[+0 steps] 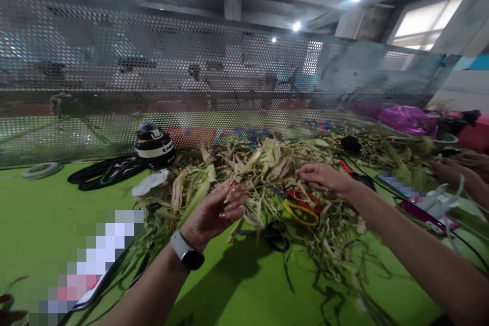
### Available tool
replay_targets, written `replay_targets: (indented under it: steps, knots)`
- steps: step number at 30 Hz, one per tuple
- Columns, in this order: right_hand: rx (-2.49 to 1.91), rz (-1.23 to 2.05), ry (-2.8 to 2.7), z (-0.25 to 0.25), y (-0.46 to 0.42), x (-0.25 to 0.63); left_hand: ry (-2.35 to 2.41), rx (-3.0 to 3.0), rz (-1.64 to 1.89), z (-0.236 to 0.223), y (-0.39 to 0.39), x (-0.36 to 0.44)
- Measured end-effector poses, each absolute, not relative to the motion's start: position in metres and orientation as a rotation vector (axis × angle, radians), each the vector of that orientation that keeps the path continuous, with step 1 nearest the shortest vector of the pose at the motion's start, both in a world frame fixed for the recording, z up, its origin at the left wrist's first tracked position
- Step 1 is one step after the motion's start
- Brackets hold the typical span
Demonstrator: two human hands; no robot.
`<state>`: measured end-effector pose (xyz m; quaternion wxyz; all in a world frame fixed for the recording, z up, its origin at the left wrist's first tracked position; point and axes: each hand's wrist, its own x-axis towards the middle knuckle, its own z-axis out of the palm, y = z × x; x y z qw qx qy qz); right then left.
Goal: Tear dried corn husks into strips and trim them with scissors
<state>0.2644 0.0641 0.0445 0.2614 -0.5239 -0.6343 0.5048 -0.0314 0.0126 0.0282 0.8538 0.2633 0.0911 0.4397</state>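
Note:
My left hand (217, 209), a watch on its wrist, is closed in a pinch on a thin strip of corn husk (230, 194) above the green table. To its right, my right hand (323, 178) reaches over the pile with thumb and fingers drawn together; whether anything is between them cannot be made out. Dry corn husks (267, 158) lie heaped behind and between both hands. Scissors (303, 209) with red and yellow handles rest on the husks just below my right hand. A dark-handled tool (275, 237) lies lower, partly covered by husk strips.
A perforated metal screen (171, 76) stands behind the green table (95, 204). A black jug (155, 145) and a white tissue (151, 182) are left of the heap. At right are a purple bag (408, 119), a white charger with cables (439, 204) and another person's hands (458, 168).

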Motion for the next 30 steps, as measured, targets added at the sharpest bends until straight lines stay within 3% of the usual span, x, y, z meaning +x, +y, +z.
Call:
replay_targets:
  steps: [4,9,18,30]
  knots:
    - [-1.518,1.133,-1.717,0.039,0.072,0.282,0.295,0.711,1.053,0.033,0.022,-0.048]
    - [-1.497,1.199,-1.827,0.047,0.062,0.265,0.540,0.681,1.306,0.031,0.035,-0.053]
    - [-1.076,1.359,-2.051,0.077,0.030,0.189,0.528,0.735,0.892,0.009,0.014,-0.005]
    - [-1.488,1.101,-1.777,0.037,0.041,0.279,0.626,0.879,0.832,0.015,0.034,-0.040]
